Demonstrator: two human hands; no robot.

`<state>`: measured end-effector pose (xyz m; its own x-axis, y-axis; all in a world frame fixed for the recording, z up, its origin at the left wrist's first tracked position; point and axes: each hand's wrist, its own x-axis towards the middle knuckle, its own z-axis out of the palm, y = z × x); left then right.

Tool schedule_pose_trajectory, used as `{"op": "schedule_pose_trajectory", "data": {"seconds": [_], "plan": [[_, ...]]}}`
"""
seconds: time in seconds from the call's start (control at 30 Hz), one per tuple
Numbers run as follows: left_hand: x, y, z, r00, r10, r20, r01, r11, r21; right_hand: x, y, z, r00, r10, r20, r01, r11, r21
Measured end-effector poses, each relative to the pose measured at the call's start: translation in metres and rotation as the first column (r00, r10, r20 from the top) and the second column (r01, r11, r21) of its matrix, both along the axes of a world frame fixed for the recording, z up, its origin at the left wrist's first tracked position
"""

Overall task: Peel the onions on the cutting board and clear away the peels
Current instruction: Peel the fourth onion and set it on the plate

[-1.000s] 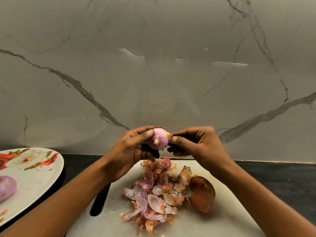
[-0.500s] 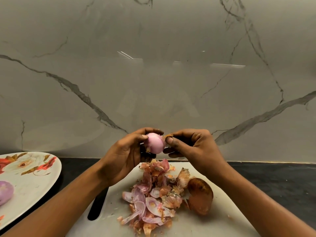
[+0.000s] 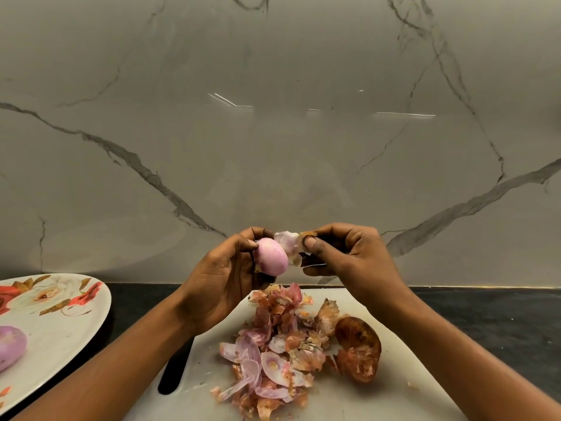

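My left hand [image 3: 224, 275] grips a small pink onion [image 3: 271, 259] in the air above the far edge of the white cutting board [image 3: 379, 396]. My right hand [image 3: 349, 256] pinches a pale strip of peel [image 3: 288, 242] that is half pulled off the onion's right side. A heap of pink and brown peels [image 3: 273, 347] lies in the middle of the board. Next to the heap, on its right, sits a brown unpeeled onion [image 3: 359, 349] with torn skin.
A flowered white plate [image 3: 57, 326] at the left holds a peeled onion [image 3: 10, 346]. The board has a dark handle slot [image 3: 173, 375] at its left edge. Black countertop [image 3: 491, 317] surrounds the board, and a marble wall stands right behind it.
My right hand has drawn the peel away from the onion to the right, so a pale strip now stretches between both hands. The onion has turned slightly in my left hand.
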<state>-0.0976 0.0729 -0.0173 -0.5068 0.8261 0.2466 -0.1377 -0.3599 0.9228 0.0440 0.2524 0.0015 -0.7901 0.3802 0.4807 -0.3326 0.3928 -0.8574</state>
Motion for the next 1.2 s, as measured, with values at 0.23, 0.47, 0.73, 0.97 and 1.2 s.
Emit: {"op": "schedule_pose_trajectory", "data": {"seconds": [0.23, 0.47, 0.73, 0.97, 1.2], "plan": [[0.001, 0.0, 0.0, 0.995, 0.023, -0.096, -0.025, 1.0, -0.016, 0.003, -0.01, 0.002, 0.991, 0.091, 0.097, -0.092, 0.996, -0.001], [0.001, 0.005, 0.0, 0.973, 0.161, -0.163, -0.168, 0.985, -0.031, 0.001, 0.001, 0.0, 0.997, 0.059, 0.048, -0.06, 0.998, 0.016], [0.007, 0.0, 0.003, 0.878, 0.265, -0.399, -0.307, 0.951, -0.044, -0.003, -0.004, -0.013, 0.996, -0.081, -0.042, 0.09, 0.961, 0.26], [0.005, -0.003, 0.008, 0.942, 0.195, -0.272, -0.187, 0.981, 0.054, 0.001, 0.006, 0.005, 0.982, -0.151, -0.11, 0.145, 0.988, -0.056], [0.001, -0.005, 0.012, 0.997, 0.079, 0.012, -0.08, 0.989, 0.128, 0.002, 0.009, 0.001, 0.99, -0.063, 0.123, 0.045, 0.989, 0.138]]}}
